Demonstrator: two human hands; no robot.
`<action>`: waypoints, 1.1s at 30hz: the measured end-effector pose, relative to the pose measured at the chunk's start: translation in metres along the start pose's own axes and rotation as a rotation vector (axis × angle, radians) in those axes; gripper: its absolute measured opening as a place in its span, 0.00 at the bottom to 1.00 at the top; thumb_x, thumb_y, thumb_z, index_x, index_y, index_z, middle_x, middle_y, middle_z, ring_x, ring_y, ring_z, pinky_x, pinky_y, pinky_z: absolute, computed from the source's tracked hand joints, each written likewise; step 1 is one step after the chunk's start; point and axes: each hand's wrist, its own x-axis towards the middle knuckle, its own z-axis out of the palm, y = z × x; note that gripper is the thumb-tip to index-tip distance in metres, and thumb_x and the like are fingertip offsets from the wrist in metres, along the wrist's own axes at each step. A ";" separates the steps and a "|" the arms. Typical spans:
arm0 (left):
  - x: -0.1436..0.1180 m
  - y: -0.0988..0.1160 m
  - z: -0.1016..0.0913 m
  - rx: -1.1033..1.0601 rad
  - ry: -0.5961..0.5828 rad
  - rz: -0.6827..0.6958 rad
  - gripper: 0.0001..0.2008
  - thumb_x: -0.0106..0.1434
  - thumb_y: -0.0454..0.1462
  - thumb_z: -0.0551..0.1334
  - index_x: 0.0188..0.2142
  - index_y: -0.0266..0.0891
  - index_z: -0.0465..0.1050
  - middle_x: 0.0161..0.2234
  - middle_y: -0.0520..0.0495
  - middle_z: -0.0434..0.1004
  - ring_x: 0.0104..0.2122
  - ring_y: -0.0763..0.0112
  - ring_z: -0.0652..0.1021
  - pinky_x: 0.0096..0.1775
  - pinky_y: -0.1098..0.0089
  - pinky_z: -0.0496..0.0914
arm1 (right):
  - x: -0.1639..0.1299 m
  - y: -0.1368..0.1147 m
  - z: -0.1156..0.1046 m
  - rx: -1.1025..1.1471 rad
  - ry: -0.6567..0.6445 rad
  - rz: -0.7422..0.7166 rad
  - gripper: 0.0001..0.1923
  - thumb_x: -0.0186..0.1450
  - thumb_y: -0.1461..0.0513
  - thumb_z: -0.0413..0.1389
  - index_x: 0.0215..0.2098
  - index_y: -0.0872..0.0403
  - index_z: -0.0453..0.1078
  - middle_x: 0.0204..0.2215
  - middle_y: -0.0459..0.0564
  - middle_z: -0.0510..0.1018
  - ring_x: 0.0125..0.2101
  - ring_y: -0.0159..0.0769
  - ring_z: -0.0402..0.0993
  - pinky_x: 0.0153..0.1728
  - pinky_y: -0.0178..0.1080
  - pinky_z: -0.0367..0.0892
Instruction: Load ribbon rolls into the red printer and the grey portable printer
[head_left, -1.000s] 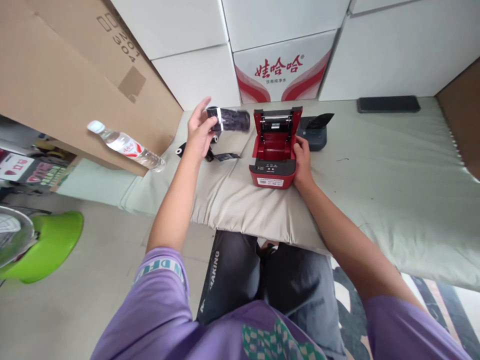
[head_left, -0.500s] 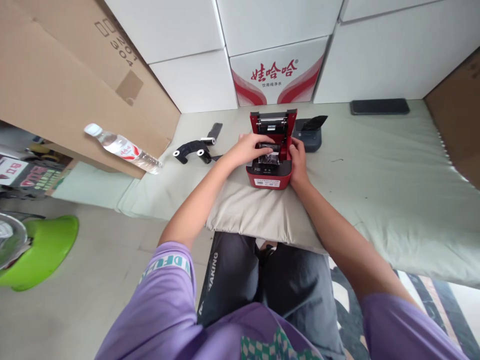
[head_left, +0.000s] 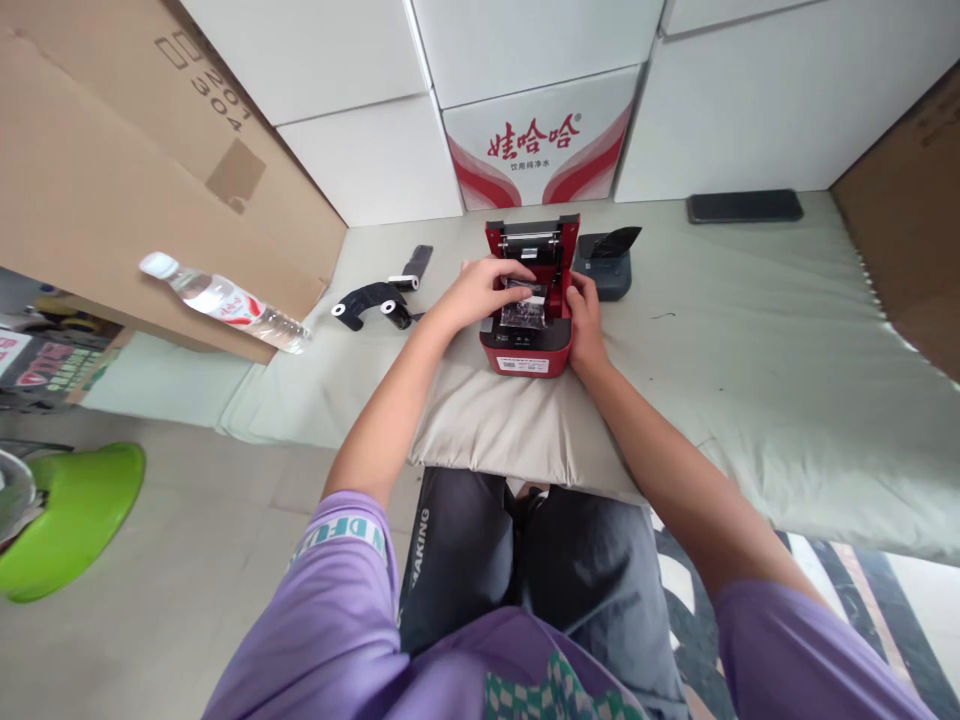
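Observation:
A small red printer with its lid up sits on the pale green mat in front of me. My left hand reaches over its open bay and presses a black ribbon roll into it. My right hand grips the printer's right side. Two more black ribbon rolls lie on the mat to the left of the printer.
A dark grey printer stands right behind the red one. A black phone lies at the back. A water bottle rests against a big cardboard box on the left. White cartons line the back; a green stool is on the floor.
My left hand carried the black ribbon roll from above the mat on the left into the red printer's open bay. My right hand stayed on the printer's side.

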 end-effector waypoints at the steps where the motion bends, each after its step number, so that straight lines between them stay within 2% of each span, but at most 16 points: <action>1: -0.002 -0.002 0.000 -0.038 0.021 0.001 0.12 0.67 0.42 0.68 0.49 0.45 0.85 0.50 0.48 0.87 0.52 0.59 0.82 0.62 0.55 0.68 | 0.000 -0.001 0.000 0.005 0.001 0.006 0.35 0.58 0.32 0.62 0.50 0.44 0.71 0.53 0.49 0.79 0.57 0.46 0.75 0.66 0.53 0.69; 4: -0.001 -0.009 0.003 -0.112 0.032 0.015 0.14 0.67 0.42 0.68 0.50 0.45 0.84 0.50 0.48 0.87 0.50 0.61 0.83 0.59 0.58 0.70 | 0.001 0.000 -0.001 -0.005 -0.008 0.005 0.35 0.58 0.31 0.61 0.51 0.44 0.71 0.53 0.49 0.79 0.57 0.46 0.75 0.66 0.53 0.69; 7: 0.006 -0.011 0.006 -0.098 -0.018 0.043 0.13 0.66 0.42 0.68 0.48 0.46 0.85 0.48 0.48 0.88 0.50 0.60 0.84 0.60 0.58 0.70 | 0.002 0.002 -0.003 -0.048 -0.029 -0.017 0.35 0.60 0.31 0.59 0.52 0.43 0.70 0.54 0.49 0.79 0.57 0.46 0.75 0.66 0.53 0.69; 14: 0.020 0.001 0.007 0.165 -0.135 0.047 0.09 0.62 0.38 0.71 0.43 0.46 0.87 0.42 0.48 0.89 0.46 0.57 0.84 0.65 0.50 0.62 | 0.003 0.004 -0.005 -0.039 -0.033 -0.013 0.34 0.60 0.31 0.60 0.52 0.44 0.70 0.54 0.50 0.78 0.58 0.47 0.75 0.66 0.54 0.69; 18: 0.025 -0.002 0.012 0.142 -0.192 0.041 0.06 0.63 0.41 0.71 0.38 0.45 0.87 0.35 0.48 0.88 0.45 0.56 0.83 0.64 0.47 0.61 | 0.002 0.001 -0.005 -0.052 -0.043 -0.019 0.34 0.60 0.31 0.59 0.52 0.43 0.70 0.54 0.49 0.79 0.58 0.47 0.76 0.66 0.54 0.70; 20: 0.020 -0.006 0.015 0.058 -0.127 0.056 0.09 0.66 0.45 0.69 0.38 0.44 0.87 0.34 0.48 0.88 0.43 0.58 0.83 0.63 0.48 0.63 | 0.002 0.000 -0.005 -0.047 -0.034 -0.013 0.34 0.60 0.31 0.60 0.52 0.43 0.70 0.54 0.49 0.79 0.58 0.46 0.76 0.66 0.53 0.70; 24: -0.011 -0.019 0.018 -0.321 0.148 0.095 0.22 0.73 0.55 0.58 0.46 0.43 0.83 0.39 0.46 0.87 0.41 0.63 0.84 0.52 0.58 0.73 | 0.001 -0.001 -0.004 -0.048 -0.029 0.008 0.34 0.60 0.31 0.60 0.51 0.43 0.70 0.54 0.49 0.79 0.58 0.47 0.75 0.66 0.53 0.70; 26: -0.028 -0.026 0.019 -0.432 0.216 0.149 0.25 0.71 0.59 0.59 0.48 0.44 0.82 0.40 0.45 0.87 0.42 0.63 0.84 0.50 0.59 0.75 | 0.001 0.000 -0.004 -0.058 -0.035 -0.002 0.34 0.61 0.31 0.59 0.52 0.44 0.70 0.55 0.50 0.78 0.58 0.47 0.75 0.66 0.54 0.70; 29: -0.040 -0.035 0.019 -0.361 0.261 0.236 0.22 0.65 0.59 0.68 0.42 0.45 0.84 0.42 0.45 0.87 0.46 0.60 0.83 0.54 0.57 0.73 | 0.001 0.000 -0.006 -0.080 -0.051 -0.021 0.33 0.62 0.32 0.58 0.53 0.44 0.70 0.56 0.50 0.78 0.60 0.47 0.74 0.67 0.53 0.69; 33: -0.035 -0.042 0.021 -0.255 0.300 0.280 0.20 0.65 0.57 0.68 0.33 0.45 0.83 0.37 0.45 0.86 0.44 0.59 0.82 0.54 0.52 0.72 | 0.004 -0.002 -0.007 -0.072 -0.055 -0.034 0.35 0.60 0.31 0.60 0.54 0.43 0.70 0.57 0.49 0.77 0.62 0.49 0.72 0.69 0.55 0.67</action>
